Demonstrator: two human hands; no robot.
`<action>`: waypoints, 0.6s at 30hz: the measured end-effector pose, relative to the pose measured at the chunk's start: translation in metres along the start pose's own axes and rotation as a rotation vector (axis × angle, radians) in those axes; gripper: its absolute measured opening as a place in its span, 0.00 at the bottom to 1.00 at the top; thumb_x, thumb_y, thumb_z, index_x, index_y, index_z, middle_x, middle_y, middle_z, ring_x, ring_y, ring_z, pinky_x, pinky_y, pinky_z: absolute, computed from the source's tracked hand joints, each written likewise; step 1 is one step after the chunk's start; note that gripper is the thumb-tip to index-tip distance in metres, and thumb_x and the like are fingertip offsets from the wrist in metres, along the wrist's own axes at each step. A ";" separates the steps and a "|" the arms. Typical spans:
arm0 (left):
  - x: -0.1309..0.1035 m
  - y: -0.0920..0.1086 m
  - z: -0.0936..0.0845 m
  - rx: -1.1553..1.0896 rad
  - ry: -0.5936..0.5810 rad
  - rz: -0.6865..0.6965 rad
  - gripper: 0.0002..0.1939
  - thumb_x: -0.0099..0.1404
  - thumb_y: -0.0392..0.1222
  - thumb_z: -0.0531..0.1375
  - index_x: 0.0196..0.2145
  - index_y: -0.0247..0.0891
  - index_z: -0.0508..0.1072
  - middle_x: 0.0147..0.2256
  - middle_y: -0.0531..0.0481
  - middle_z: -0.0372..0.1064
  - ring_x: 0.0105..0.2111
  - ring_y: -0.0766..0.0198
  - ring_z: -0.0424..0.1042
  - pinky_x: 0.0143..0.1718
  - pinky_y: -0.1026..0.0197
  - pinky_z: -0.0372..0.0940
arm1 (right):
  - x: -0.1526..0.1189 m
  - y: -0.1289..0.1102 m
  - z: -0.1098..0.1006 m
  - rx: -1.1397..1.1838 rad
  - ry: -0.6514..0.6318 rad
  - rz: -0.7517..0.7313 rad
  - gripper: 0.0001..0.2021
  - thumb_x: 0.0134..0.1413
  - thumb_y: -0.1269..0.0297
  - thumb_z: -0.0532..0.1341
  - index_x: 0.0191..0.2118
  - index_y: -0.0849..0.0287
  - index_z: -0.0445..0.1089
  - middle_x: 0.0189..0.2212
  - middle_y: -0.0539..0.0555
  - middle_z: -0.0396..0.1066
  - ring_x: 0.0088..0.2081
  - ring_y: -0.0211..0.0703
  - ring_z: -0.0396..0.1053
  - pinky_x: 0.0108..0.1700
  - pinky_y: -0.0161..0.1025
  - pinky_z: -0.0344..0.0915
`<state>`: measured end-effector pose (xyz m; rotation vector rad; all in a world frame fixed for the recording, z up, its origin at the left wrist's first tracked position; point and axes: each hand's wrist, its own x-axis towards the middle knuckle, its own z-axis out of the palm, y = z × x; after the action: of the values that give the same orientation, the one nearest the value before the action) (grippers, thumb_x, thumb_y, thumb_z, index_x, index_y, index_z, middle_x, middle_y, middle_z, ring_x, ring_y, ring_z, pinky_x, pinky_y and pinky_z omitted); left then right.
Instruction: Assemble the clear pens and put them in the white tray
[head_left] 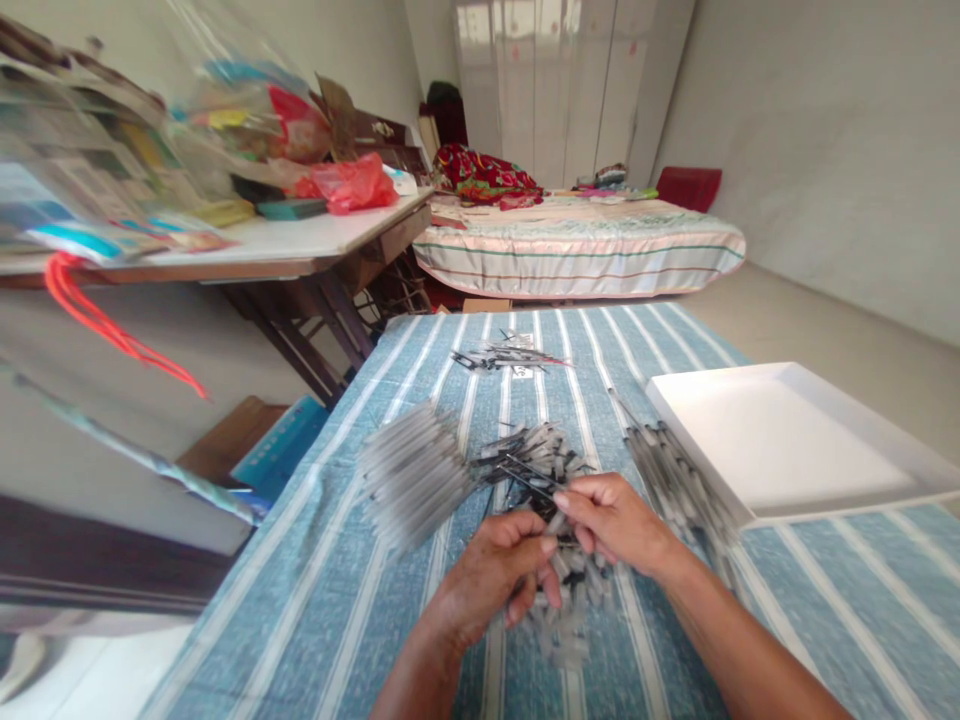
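Observation:
My left hand (pixel 514 565) is closed in a pinch on a small translucent piece (pixel 556 522), likely a pen cap. Beside it, my right hand (pixel 609 518) pinches a thin dark stick that looks like a pen refill (pixel 531 471), its far end pointing up and left. The fingertips of both hands nearly meet. Beneath them lies a loose pile of black and clear pen parts (pixel 551 450). Clear pen barrels (pixel 416 470) lie side by side to the left, slightly blurred. On the right, several pens (pixel 671 470) with dark ends lie together.
A blue striped cloth (pixel 337 560) covers the table. An open white box (pixel 810 440) stands at the right, beside the pens. Thin dark and pale sticks (pixel 510 355) lie farther back. A side table (pixel 322 240) with bags stands left, a bed (pixel 585 240) behind.

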<state>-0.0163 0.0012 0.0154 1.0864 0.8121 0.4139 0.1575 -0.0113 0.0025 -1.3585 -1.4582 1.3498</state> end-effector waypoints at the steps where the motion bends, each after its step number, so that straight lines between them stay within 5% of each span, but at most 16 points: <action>1: 0.000 -0.001 -0.001 -0.020 -0.019 -0.008 0.11 0.59 0.46 0.57 0.27 0.34 0.68 0.20 0.46 0.72 0.07 0.77 0.53 0.09 0.72 0.41 | 0.000 0.002 -0.001 0.051 -0.039 0.007 0.20 0.55 0.51 0.52 0.20 0.60 0.58 0.13 0.44 0.62 0.10 0.26 0.52 0.13 0.26 0.45; 7: 0.003 -0.009 -0.007 -0.146 -0.137 -0.085 0.12 0.59 0.47 0.55 0.27 0.33 0.67 0.20 0.44 0.73 0.06 0.74 0.55 0.07 0.71 0.44 | -0.001 0.005 -0.007 0.200 -0.165 -0.004 0.15 0.50 0.53 0.59 0.34 0.61 0.64 0.21 0.48 0.69 0.15 0.31 0.66 0.16 0.26 0.55; 12: 0.005 -0.011 -0.006 -0.137 -0.156 -0.074 0.11 0.59 0.45 0.55 0.28 0.32 0.67 0.19 0.45 0.74 0.06 0.75 0.53 0.06 0.72 0.42 | -0.003 0.009 -0.008 0.042 -0.126 0.004 0.20 0.55 0.51 0.53 0.21 0.62 0.59 0.13 0.46 0.63 0.09 0.27 0.56 0.13 0.25 0.48; 18: 0.004 -0.012 -0.004 -0.123 -0.139 -0.094 0.13 0.57 0.47 0.56 0.27 0.32 0.68 0.18 0.47 0.73 0.05 0.76 0.53 0.06 0.72 0.42 | -0.006 0.015 -0.008 0.139 -0.192 0.019 0.15 0.53 0.52 0.56 0.31 0.61 0.62 0.19 0.47 0.69 0.15 0.32 0.66 0.16 0.26 0.55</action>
<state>-0.0174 0.0015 0.0025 0.9482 0.7029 0.3019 0.1696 -0.0166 -0.0096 -1.1840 -1.4476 1.5990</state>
